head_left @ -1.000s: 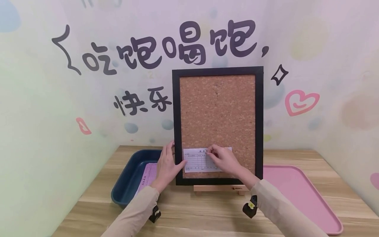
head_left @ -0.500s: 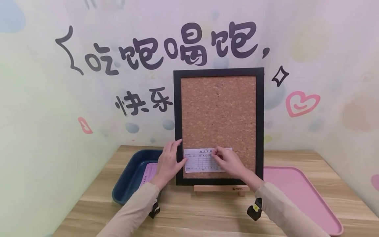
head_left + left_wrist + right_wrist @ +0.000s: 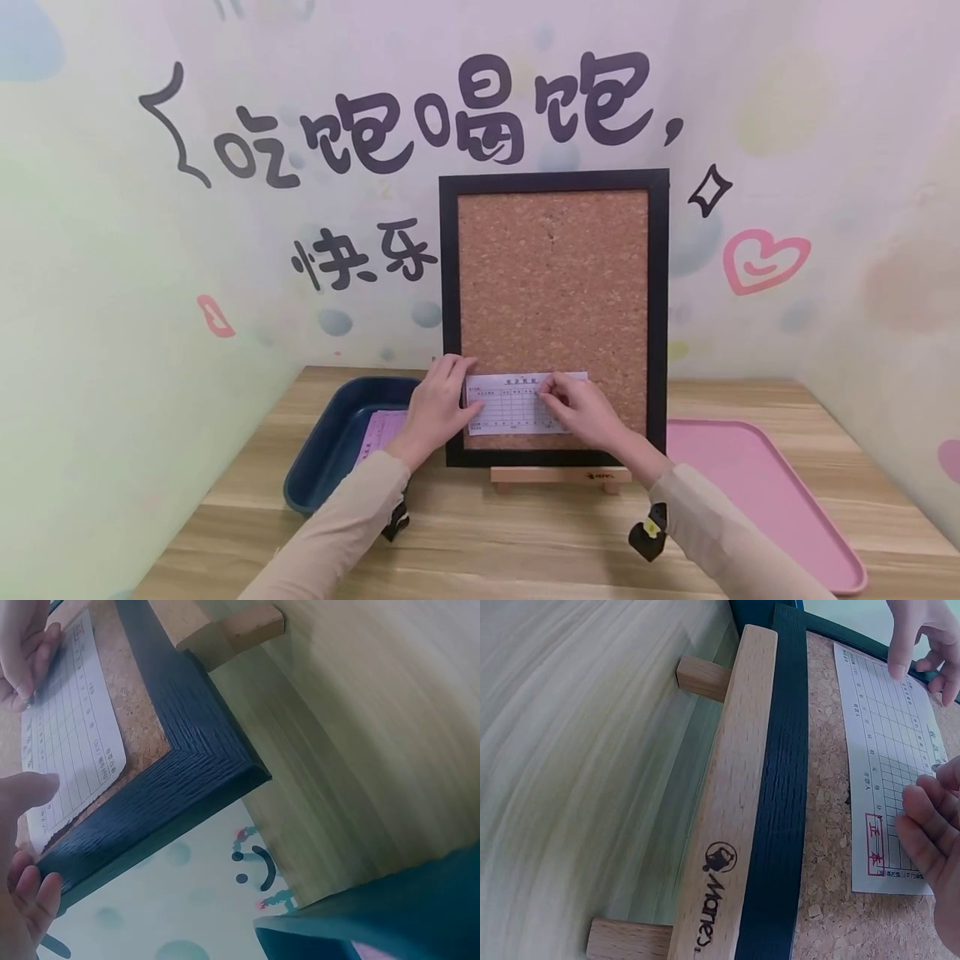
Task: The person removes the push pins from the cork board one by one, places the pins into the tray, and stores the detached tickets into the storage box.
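Observation:
A white printed form slip (image 3: 491, 408) lies against the lower part of the cork board (image 3: 555, 283), which has a black frame (image 3: 657, 317). With its thumb my left hand (image 3: 437, 404) presses the slip's left end, while its other fingers rest on the frame's left side. My right hand (image 3: 581, 408) is over the slip's right half, thumb and forefinger pinched together. Between those fingertips shows a small grey pin (image 3: 936, 769), mostly hidden. In the right wrist view a red stamp (image 3: 874, 844) marks the slip's end.
A wooden easel (image 3: 558, 475) carries the board on the wood-grain table (image 3: 480, 542). To the left is a dark blue tray (image 3: 315, 458) holding pink printed slips (image 3: 381, 429). A pink tray (image 3: 757, 492) lies at right. Behind stands a decorated wall (image 3: 375, 50).
My left hand has shifted right from the frame's outer edge onto its front, with the thumb staying on the slip. The right hand has slid slightly right across the slip.

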`<action>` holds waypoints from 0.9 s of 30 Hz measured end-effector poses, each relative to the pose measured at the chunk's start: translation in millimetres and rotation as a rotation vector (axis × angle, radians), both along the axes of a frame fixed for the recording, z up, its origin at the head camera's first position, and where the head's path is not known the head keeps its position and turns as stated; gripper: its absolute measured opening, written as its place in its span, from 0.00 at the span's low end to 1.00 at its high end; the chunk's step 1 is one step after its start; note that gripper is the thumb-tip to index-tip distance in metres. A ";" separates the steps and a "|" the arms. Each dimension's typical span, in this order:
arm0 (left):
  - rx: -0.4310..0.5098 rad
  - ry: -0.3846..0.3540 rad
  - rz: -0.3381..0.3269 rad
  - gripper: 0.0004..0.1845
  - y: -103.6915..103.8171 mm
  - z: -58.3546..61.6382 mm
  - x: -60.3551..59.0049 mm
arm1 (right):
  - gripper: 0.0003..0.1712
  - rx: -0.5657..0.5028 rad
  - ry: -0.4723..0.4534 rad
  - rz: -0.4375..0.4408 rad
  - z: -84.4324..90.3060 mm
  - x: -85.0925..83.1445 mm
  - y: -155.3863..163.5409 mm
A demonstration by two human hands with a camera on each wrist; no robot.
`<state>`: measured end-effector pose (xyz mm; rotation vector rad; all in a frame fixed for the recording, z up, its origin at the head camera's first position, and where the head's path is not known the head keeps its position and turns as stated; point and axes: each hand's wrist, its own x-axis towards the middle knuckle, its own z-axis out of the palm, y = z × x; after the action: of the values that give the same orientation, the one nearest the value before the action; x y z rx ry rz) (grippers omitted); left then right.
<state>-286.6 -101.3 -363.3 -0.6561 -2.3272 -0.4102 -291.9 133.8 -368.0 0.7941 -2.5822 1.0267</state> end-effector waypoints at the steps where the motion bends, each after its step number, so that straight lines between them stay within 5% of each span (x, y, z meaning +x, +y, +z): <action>1: -0.006 -0.007 0.003 0.31 0.4 0.9 0.2 | 0.04 -0.003 -0.004 0.003 0.0 -0.1 0.1; 13: -0.085 -0.008 -0.004 0.30 2.3 -0.4 1.1 | 0.02 0.004 -0.007 0.007 -0.7 0.3 -0.1; 27: -0.028 -0.016 -0.032 0.11 1.1 2.3 -1.1 | 0.02 0.012 -0.004 0.008 -0.5 0.4 0.2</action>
<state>-287.6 -100.2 -360.9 -0.7066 -2.3441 -0.3998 -291.5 133.9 -368.4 0.8064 -2.5929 1.0161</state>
